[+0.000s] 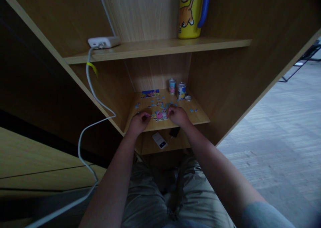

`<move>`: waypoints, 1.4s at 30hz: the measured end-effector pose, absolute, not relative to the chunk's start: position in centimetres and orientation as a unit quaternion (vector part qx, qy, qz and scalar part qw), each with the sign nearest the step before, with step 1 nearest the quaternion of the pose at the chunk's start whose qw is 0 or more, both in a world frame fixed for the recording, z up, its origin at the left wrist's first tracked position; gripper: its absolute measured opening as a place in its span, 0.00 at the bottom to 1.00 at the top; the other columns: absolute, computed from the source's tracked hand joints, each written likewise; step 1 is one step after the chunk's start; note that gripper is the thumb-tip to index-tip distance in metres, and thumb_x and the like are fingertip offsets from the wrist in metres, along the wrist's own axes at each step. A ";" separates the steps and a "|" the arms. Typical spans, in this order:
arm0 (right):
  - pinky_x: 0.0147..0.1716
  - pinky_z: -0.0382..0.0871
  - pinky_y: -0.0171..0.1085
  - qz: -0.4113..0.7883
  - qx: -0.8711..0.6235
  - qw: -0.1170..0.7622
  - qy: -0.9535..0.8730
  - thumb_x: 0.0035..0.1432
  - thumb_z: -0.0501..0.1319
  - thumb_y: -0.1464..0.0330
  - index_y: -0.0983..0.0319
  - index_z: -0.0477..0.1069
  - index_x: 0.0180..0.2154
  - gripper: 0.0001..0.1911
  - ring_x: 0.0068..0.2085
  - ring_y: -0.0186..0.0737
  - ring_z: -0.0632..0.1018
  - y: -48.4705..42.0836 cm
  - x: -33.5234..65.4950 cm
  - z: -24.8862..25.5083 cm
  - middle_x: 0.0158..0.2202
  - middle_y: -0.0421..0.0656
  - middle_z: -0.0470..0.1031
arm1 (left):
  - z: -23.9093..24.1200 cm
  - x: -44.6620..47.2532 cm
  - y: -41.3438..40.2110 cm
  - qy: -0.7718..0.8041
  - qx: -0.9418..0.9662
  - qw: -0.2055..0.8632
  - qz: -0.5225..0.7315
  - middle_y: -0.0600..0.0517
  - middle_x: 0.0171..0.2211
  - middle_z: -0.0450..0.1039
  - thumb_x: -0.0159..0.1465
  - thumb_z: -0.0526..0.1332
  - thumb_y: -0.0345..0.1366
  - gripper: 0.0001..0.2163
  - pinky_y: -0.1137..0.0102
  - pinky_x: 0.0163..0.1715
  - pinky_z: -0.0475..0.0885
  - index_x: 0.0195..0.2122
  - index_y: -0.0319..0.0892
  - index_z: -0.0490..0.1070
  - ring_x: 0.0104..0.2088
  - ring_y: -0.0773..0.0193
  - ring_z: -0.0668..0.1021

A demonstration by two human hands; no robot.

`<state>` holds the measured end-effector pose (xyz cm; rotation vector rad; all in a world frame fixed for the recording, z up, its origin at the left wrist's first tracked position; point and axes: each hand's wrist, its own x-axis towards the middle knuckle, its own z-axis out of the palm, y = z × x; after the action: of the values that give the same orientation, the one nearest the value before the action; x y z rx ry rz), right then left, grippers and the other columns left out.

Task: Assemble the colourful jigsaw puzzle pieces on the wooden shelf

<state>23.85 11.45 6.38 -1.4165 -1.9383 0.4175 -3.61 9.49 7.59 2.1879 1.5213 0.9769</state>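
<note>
A partly joined jigsaw puzzle (159, 115) with pink and colourful figures lies on the middle shelf, between my two hands. At its left edge is my left hand (139, 122), thumb and fingertips pinched together. My right hand (179, 116) has its fingers curled in a pinch at the puzzle's right edge. Whatever either pinch holds is too small to make out. Loose puzzle pieces (157, 104) are scattered behind the joined part, with a few more pieces (194, 110) to the right. Toward the back left lies a blue picture card (150, 93).
Two printed cans (172, 86) (181, 91) stand at the back right beside a round lid (188, 97). Above, a shelf (155, 49) carries a yellow mug (190, 15) and a white charger (104, 42) with a hanging cable (79, 144). Below lies a white device (159, 140).
</note>
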 end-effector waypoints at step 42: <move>0.43 0.69 0.35 0.156 -0.544 0.346 -0.748 0.63 0.61 0.76 0.56 0.82 0.33 0.13 0.42 0.41 0.83 11.8 24.0 5.7 0.38 0.40 0.86 | 6.9 -4.1 10.1 0.525 0.740 0.206 0.366 0.49 0.43 0.87 0.66 0.69 0.41 0.05 0.58 0.53 0.79 0.40 0.47 0.82 0.45 0.53 0.86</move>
<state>23.98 11.84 5.68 -1.4129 -1.9420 0.4049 -4.09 10.06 6.94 2.0624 1.4633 1.0212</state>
